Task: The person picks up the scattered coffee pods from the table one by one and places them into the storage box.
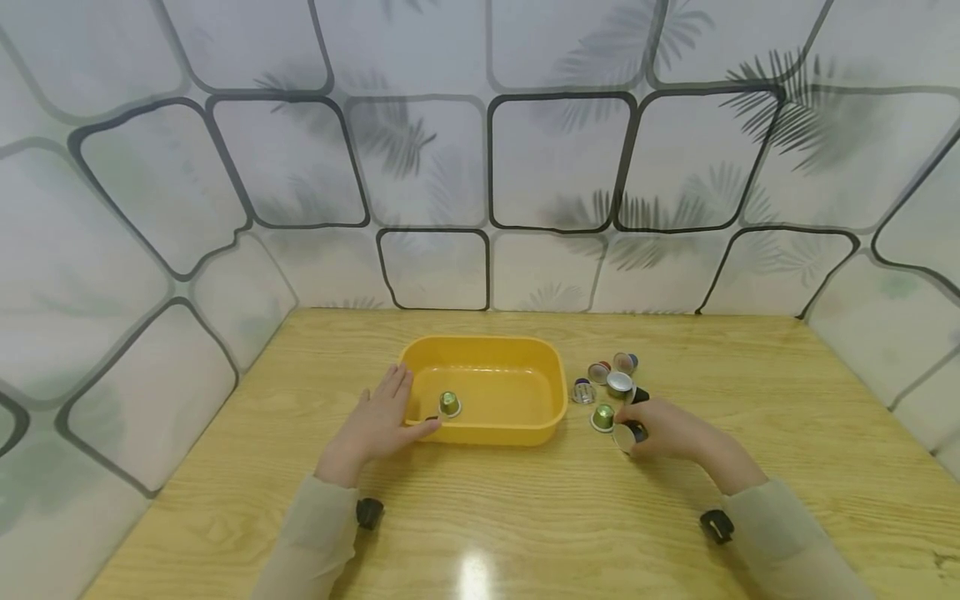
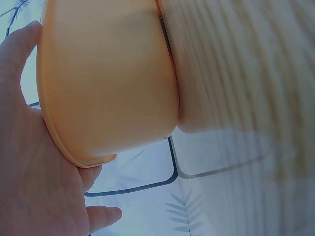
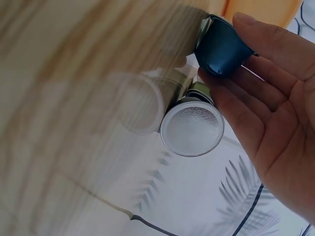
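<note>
A yellow plastic basin (image 1: 480,435) stands on the table with a green coffee capsule (image 1: 449,404) inside. My left hand (image 1: 375,427) rests on its left front corner, fingers extended over the left rim and thumb along the front one. A small dark item by that thumb is partly hidden. My right hand (image 1: 667,429) pinches a dark blue coffee capsule (image 3: 221,46) between thumb and fingers, its pale lid turned left in the head view. Next to it sits another green capsule (image 1: 603,417). Behind that, a silver-topped capsule (image 1: 619,383) and a black capsule (image 1: 640,395) lie close together.
More capsules lie right of the basin: a red one (image 1: 599,372), a blue one with a pale lid (image 1: 625,362), and a purple one (image 1: 582,391) near the basin wall. The wooden table (image 1: 480,500) meets a patterned curtain (image 1: 555,158) at the back and sides.
</note>
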`<state>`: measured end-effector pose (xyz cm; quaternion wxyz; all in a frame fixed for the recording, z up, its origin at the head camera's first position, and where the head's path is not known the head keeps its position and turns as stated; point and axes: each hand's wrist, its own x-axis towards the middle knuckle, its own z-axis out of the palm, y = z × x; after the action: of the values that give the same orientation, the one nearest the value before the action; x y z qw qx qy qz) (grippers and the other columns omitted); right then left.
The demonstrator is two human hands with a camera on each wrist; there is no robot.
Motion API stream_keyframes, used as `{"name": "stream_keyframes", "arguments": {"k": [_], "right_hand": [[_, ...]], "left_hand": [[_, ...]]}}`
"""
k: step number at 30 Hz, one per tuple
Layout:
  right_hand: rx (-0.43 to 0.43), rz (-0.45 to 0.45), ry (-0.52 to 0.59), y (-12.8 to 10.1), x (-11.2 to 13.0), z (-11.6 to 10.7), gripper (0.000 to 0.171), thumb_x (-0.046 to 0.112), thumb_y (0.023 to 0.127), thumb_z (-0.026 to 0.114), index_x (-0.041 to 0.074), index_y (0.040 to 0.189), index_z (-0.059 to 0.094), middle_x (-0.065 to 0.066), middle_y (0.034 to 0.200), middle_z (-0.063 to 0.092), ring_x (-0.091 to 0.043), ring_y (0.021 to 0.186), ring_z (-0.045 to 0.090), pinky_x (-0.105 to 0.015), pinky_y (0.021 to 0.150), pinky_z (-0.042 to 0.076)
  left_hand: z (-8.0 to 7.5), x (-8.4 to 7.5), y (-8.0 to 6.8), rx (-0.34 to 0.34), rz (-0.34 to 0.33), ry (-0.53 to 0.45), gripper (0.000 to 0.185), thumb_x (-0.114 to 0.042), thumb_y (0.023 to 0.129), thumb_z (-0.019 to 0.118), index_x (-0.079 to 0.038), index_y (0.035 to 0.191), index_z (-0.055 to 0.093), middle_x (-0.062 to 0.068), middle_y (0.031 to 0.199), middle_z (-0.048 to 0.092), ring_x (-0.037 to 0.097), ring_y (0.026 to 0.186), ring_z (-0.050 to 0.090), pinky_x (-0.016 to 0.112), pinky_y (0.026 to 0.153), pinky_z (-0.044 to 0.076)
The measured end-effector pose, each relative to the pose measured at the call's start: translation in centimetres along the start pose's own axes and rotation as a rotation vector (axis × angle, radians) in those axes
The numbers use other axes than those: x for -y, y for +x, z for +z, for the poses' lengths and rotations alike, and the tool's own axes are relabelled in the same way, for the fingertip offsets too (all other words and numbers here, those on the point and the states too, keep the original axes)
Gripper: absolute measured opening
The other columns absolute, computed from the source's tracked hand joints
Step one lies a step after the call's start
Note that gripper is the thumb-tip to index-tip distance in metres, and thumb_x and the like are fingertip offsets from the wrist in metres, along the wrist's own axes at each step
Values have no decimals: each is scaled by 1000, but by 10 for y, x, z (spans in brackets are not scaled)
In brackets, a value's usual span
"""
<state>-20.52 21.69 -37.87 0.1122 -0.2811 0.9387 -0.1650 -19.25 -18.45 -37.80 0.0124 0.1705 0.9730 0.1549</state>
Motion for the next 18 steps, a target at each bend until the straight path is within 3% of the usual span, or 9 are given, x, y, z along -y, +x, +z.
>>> {"name": "stream_keyframes", "arguments": {"k": [18], "right_hand": [[8, -17, 9, -1, 1, -1, 31, 5, 71, 71, 4, 100, 62, -6, 97, 61, -17, 84, 54, -37, 72, 45]], "left_hand": [[1, 0, 1, -2, 4, 3, 90, -57, 83, 47, 6, 138, 15, 18, 145, 9, 29, 132, 4, 59, 98, 12]]}}
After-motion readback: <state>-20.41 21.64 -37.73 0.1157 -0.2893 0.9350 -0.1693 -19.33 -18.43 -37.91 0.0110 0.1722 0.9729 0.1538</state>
